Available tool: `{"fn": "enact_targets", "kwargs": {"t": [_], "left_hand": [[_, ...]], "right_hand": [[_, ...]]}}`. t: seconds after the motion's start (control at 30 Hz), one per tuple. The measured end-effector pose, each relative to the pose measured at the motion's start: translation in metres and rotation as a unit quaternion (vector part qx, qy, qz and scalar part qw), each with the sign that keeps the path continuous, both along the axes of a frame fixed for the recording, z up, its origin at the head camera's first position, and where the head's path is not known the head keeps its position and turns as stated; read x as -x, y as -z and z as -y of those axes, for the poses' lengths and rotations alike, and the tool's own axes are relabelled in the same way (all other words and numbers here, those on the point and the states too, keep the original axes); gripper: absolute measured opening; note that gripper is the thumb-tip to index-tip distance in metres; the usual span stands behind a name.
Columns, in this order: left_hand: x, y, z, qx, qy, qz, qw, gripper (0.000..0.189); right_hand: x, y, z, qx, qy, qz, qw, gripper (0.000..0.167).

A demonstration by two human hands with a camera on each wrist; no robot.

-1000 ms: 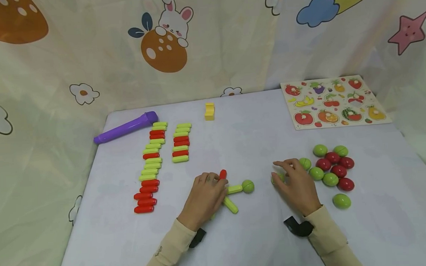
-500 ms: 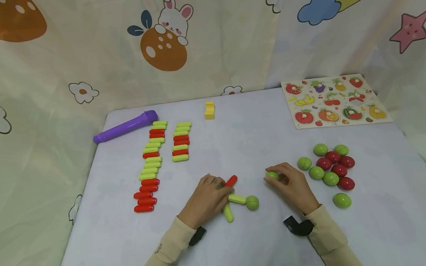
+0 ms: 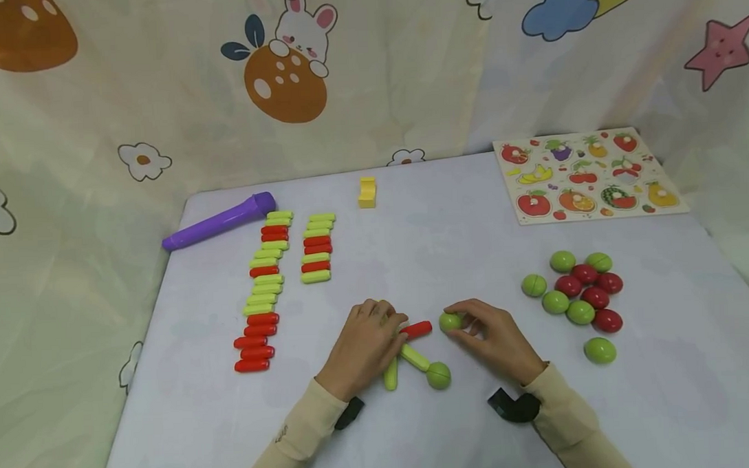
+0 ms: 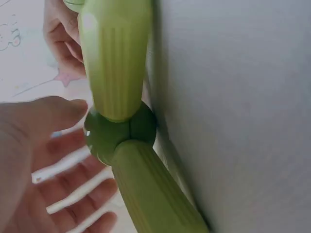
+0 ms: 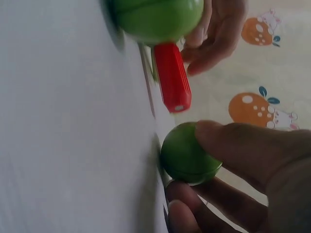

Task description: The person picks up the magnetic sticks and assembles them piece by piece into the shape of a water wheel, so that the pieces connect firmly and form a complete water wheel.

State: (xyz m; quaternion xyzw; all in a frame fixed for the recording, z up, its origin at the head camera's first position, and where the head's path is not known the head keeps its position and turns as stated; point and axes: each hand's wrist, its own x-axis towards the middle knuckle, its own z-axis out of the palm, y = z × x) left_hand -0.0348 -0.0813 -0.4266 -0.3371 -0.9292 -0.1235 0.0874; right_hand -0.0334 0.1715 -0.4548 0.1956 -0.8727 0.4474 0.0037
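Observation:
Right of centre in the head view, my right hand (image 3: 498, 340) pinches a green toy ball (image 3: 450, 321) between thumb and fingers. The right wrist view shows this ball (image 5: 187, 154) close to the white cloth, near the free end of a red stick (image 5: 172, 80). My left hand (image 3: 361, 348) holds a joined ball-and-stick piece by its middle, fingers curled about the central green ball (image 4: 119, 132). From that hub spread the red stick (image 3: 417, 329), a green stick (image 3: 390, 375) and another green stick (image 3: 414, 357) tipped with a green ball (image 3: 438, 375). In the head view the hand hides the hub.
Two columns of red and green sticks (image 3: 262, 319) lie at left, beside a purple microphone-shaped toy (image 3: 219, 222). A small yellow block (image 3: 367, 193) stands at the back. Red and green balls (image 3: 580, 313) cluster at right, below a fruit picture board (image 3: 589, 175).
My right hand has closed on the green ball and brought it left toward the red stick. The joined piece has turned clockwise under my left hand, so the red stick now points right.

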Motion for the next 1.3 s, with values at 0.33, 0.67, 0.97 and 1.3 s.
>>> {"fn": "enact_targets", "kwargs": {"t": [0.33,0.67,0.97,1.3], "left_hand": [[0.002,0.005,-0.009,-0.005,-0.025,0.008,0.9996,0.019],[0.002,0.002,-0.008,0.006,0.004,0.013,0.9999,0.014],[0.006,-0.002,0.002,0.026,0.040,0.044,0.9979,0.010],[0.002,-0.009,0.004,0.025,0.096,0.069,0.9926,0.008]], "right_hand": [[-0.003,0.000,0.009,0.011,-0.021,-0.004,0.9997,0.039],[-0.004,-0.001,0.012,0.005,-0.024,-0.008,0.9997,0.042],[0.005,-0.007,-0.019,-0.092,0.162,-0.127,0.9742,0.032],[0.013,-0.020,-0.054,-0.275,0.280,-0.114,0.9127,0.037]]}}
